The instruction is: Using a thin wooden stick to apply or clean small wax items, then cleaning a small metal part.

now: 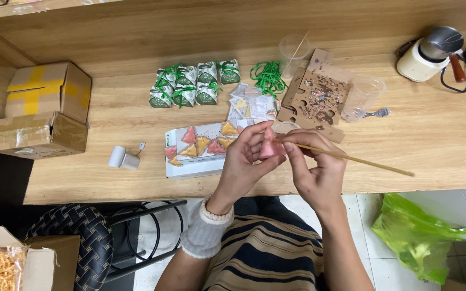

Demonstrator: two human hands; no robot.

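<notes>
Two hands, left hand (242, 161) apparently pinching pink piece (270, 146).

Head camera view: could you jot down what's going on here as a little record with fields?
Left hand: left hand pinches a pink triangular piece
Right hand: right hand holds a thin wooden stick with its tip at the piece
Behind the hands: white tray of pink and orange triangles
Further back: small packets tied with green ribbon; loose green ribbon
Surface: wooden table
Left edge: cardboard boxes
Floor: green plastic bag
</notes>
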